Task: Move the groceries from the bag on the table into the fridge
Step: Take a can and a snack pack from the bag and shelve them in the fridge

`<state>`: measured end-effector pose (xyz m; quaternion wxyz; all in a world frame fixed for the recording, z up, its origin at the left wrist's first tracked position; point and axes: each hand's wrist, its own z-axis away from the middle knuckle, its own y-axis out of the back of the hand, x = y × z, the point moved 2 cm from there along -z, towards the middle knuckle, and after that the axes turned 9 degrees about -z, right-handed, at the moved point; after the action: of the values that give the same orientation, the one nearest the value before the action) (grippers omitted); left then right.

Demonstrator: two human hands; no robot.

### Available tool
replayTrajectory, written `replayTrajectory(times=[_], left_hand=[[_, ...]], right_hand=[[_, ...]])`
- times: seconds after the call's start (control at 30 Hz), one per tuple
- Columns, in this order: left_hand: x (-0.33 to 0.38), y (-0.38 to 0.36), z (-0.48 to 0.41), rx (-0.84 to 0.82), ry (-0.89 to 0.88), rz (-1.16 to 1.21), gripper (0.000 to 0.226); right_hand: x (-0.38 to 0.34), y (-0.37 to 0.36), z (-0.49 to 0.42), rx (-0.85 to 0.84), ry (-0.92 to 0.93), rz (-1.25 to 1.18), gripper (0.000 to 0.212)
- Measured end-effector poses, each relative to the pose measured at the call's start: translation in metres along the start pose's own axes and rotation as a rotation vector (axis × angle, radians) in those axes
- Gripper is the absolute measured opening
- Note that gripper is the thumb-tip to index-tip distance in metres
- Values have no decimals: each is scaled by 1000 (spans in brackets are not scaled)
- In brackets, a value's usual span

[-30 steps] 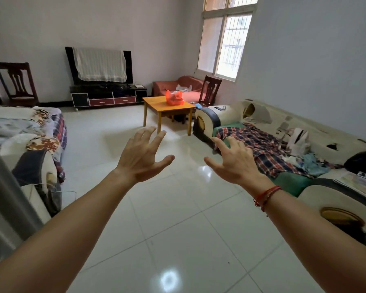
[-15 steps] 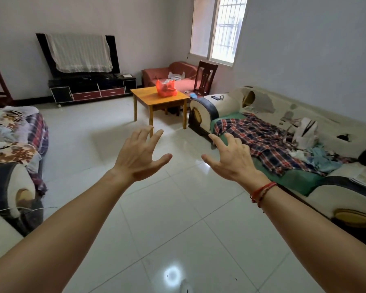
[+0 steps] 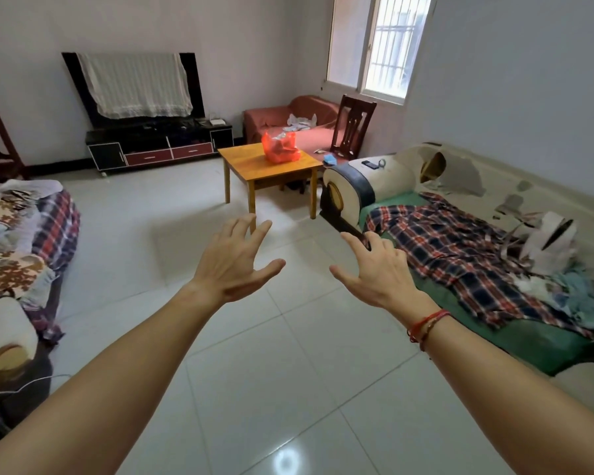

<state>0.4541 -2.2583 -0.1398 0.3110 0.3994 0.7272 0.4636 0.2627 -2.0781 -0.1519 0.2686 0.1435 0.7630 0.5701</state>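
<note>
A red plastic bag [image 3: 279,149] stands on a small orange wooden table [image 3: 247,164] across the room, well beyond my reach. My left hand [image 3: 232,260] and my right hand [image 3: 378,270] are stretched out in front of me over the tiled floor, both empty with fingers spread. A red string bracelet circles my right wrist. No fridge is in view.
A worn sofa [image 3: 467,214] with a plaid cloth and clutter runs along the right. Another sofa [image 3: 21,234] piled with blankets sits at the left. A black TV stand [image 3: 158,145], a red couch [image 3: 288,118] and a wooden chair [image 3: 354,128] line the far wall. White tiled floor lies between.
The view has moved forward and turned slightly right; the table and bag look closer. The grey edge at the left has left the view. Both hands stay open and outstretched.
</note>
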Motion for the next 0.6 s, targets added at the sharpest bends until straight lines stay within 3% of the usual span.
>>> replayTrajectory(times=[0.6], left_hand=[[-113,-156,-262,-59,18,37,86]], right_hand=[[46,-91,-305,-54,-48,-30,77]])
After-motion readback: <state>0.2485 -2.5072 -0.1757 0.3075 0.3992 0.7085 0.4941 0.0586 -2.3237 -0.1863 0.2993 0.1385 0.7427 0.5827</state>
